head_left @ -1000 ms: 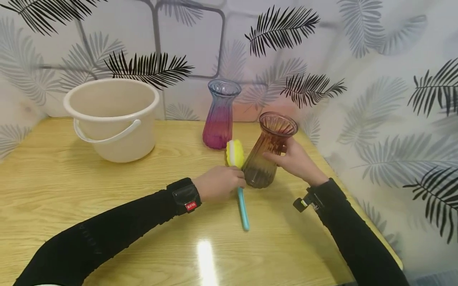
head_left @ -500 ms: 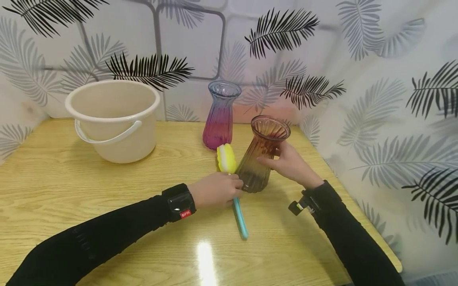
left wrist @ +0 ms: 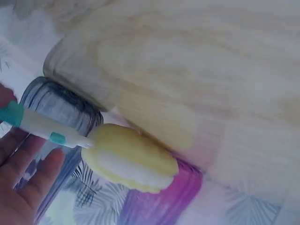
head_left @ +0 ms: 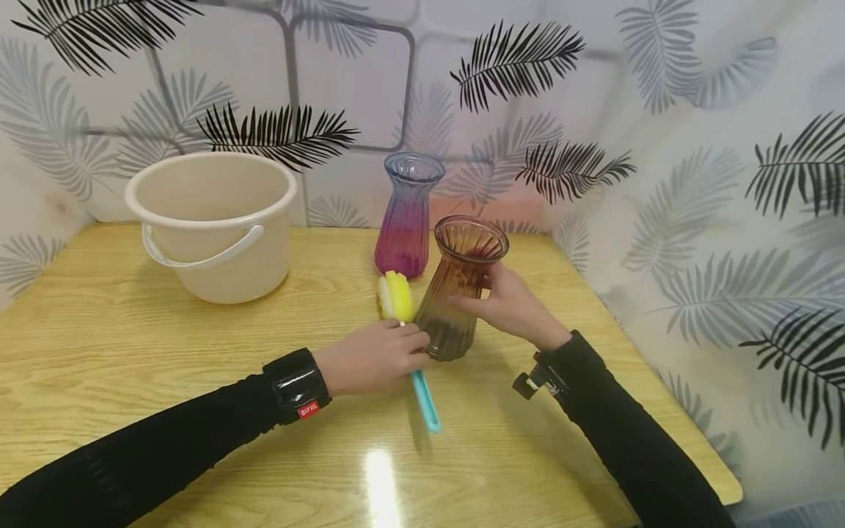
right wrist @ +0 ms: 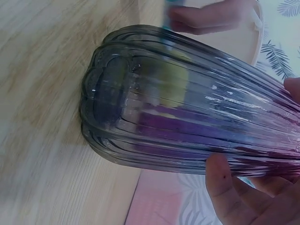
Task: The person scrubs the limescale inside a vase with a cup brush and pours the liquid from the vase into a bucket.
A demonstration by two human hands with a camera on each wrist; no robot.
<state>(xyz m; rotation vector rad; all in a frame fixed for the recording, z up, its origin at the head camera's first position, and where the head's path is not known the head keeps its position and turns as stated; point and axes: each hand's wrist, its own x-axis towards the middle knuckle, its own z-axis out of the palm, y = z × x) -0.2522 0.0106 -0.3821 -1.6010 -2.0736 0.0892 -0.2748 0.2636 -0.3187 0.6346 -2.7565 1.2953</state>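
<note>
My left hand (head_left: 378, 357) grips a sponge bottle brush by its handle. The yellow and white sponge head (left wrist: 133, 159) points away from me, and the turquoise handle end (head_left: 425, 402) sticks out below the fingers. My right hand (head_left: 511, 302) holds a ribbed glass vase (head_left: 458, 293), amber at the top and smoky grey at the base, around its upper body. The vase leans to the right, its base close beside my left fingers. In the right wrist view the sponge shows through the glass of the vase (right wrist: 187, 108), outside it.
Behind the brush stands a second ribbed vase (head_left: 404, 227), blue above and magenta below. A cream bucket (head_left: 231, 260) with a white handle is at the back left of the wooden table (head_left: 317, 469). Leaf-patterned covering (head_left: 693, 257) rises at the back and right.
Both hands have moved left and slightly toward me, carrying the brush and the amber vase along. The sponge head has swung to the left. Bucket and magenta vase stay put.
</note>
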